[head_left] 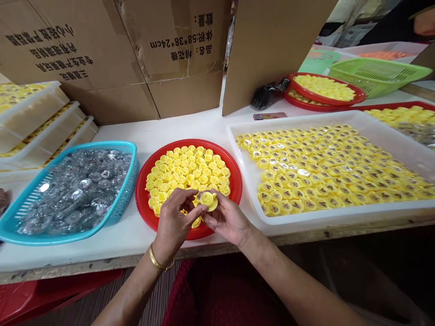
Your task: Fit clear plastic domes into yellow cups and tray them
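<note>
Head view has the left hand (174, 219) and right hand (230, 219) pinching one small, round yellow plastic piece (206, 199) over a round red plastic tray (235, 181), seemingly mid-adjustment, which calls for steady fingertips next.

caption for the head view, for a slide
Two hands hold a small yellow piece over a red tray, between a blue basket and a white bin.

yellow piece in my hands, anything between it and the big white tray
The white tray's left wall does; nothing else visible. The left hand and right hand hold the yellow piece over the red plate.
</note>
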